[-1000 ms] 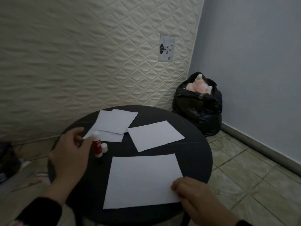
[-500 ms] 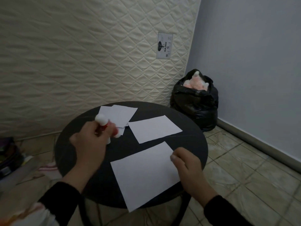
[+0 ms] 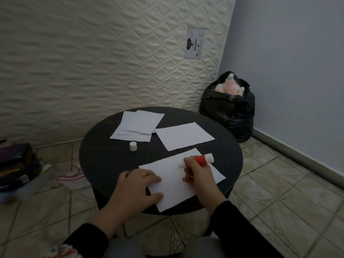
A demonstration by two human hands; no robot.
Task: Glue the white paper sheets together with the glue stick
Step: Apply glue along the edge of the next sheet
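A round black table (image 3: 96, 157) carries white paper sheets. The nearest sheet (image 3: 173, 185) lies at the front edge. My left hand (image 3: 137, 189) presses flat on its left side. My right hand (image 3: 197, 175) grips a red and white glue stick (image 3: 202, 158), held sideways with its white tip low over that sheet. Its white cap (image 3: 133, 146) stands alone on the table. A second single sheet (image 3: 184, 135) lies behind, and a small pile of sheets (image 3: 137, 125) sits at the far left.
A quilted mattress (image 3: 93, 53) leans against the wall behind the table. A black bag (image 3: 229, 112) with a pink plush thing stands in the right corner. Bags and clutter (image 3: 16, 168) lie on the tiled floor at left.
The glue stick passed from my left hand to my right, with its cap left on the table. My left hand came down onto the near sheet, which has turned slightly.
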